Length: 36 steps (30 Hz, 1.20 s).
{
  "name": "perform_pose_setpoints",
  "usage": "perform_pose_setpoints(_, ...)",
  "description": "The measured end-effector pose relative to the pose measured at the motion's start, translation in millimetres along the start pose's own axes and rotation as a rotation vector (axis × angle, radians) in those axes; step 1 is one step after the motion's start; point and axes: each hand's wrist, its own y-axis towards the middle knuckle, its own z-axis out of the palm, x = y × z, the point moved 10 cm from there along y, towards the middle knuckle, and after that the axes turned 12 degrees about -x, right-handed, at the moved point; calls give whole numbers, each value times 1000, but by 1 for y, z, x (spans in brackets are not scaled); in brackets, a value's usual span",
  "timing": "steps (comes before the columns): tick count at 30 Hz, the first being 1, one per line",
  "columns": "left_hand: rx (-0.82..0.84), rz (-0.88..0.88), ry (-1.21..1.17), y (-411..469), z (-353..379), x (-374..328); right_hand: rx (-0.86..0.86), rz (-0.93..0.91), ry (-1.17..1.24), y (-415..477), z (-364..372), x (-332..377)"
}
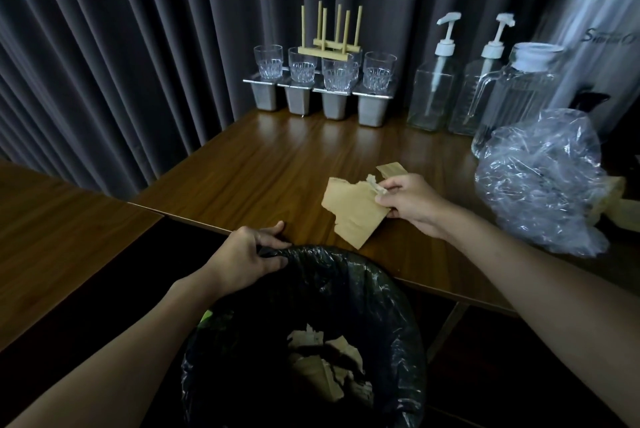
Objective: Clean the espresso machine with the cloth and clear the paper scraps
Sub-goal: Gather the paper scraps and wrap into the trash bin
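Note:
My right hand (pixel 410 203) pinches a torn brown paper scrap (pixel 353 211) over the wooden table (pixel 263 167), near its front edge. A smaller brown scrap (pixel 391 169) lies on the table just behind my fingers. My left hand (pixel 251 254) grips the rim of a bin lined with a black bag (pixel 346 289), held just below the table edge. Several torn brown paper pieces (pixel 322 368) lie inside the bin. No cloth is in view.
A crumpled clear plastic bag (pixel 540 181) sits at the right. Along the back stand glasses on metal containers (pixel 322 88), a wooden rack (pixel 329 36), two pump bottles (pixel 433 91), a glass jug (pixel 516 91) and a steel appliance (pixel 595 46). A second table (pixel 52 237) lies left.

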Motion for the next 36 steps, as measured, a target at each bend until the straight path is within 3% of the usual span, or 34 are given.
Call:
perform_pose_setpoints(4,20,-4,-8,1,1,0,211,42,247,-24,16,24)
perform_pose_setpoints(7,24,19,-38,1,2,-1,509,16,192,-48,39,36)
perform_pose_setpoints(9,36,13,-51,-1,3,-2,584,-22,82,-49,43,31)
perform_pose_setpoints(14,10,-27,-36,-3,0,-2,0,-210,-165,15,-8,16)
perform_pose_setpoints(16,12,-30,-18,-3,0,-3,-87,-227,-347,32,-18,3)
perform_pose_setpoints(21,24,-26,-26,-7,2,-15,-43,-190,-596,51,-12,-23)
perform_pose_setpoints(24,20,-25,-23,-8,5,-23,-81,-324,-728,48,-6,-15)
perform_pose_setpoints(30,58,-27,-11,-11,29,-49,-3,-470,-761,37,2,-7)
perform_pose_setpoints(36,45,-34,-45,-14,47,-68,15,-457,-681,27,-7,-13)
